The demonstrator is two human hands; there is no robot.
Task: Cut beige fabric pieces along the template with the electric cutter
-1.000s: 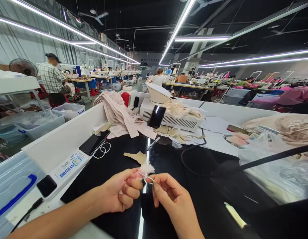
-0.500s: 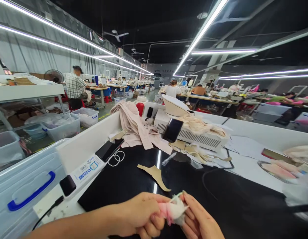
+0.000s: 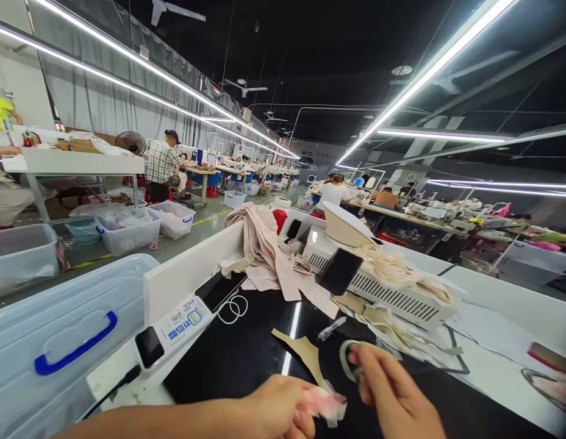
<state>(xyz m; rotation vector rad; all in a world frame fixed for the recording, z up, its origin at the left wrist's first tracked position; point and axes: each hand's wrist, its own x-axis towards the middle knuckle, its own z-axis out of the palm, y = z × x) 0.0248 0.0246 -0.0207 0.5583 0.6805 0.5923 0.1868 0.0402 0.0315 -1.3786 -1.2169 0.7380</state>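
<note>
My left hand [image 3: 274, 405] is closed around a small crumpled pink-and-white piece of fabric [image 3: 324, 405], its loose end sticking out past the fingers. To the right, my right hand [image 3: 393, 387] pinches a pale green ring-shaped band [image 3: 342, 360] between thumb and fingers, apart from the fabric. Whether the band is elastic or a tape roll I cannot tell. Just beyond my hands, a tan cut piece [image 3: 305, 353] lies on the black work surface [image 3: 228, 360]. A small clear-handled tool [image 3: 331, 328] lies behind it.
Pale pink strips [image 3: 274, 256] drape over the back left partition. A phone [image 3: 341, 272] leans against a white slatted machine [image 3: 393, 292] heaped with scraps. White cord loops [image 3: 232, 310] lie at left, near a lidded bin [image 3: 72, 341]. People work at benches beyond.
My hands have moved apart. My right hand has drawn the pale green band away from the fabric and now holds it up at the right. The view has shifted left.
</note>
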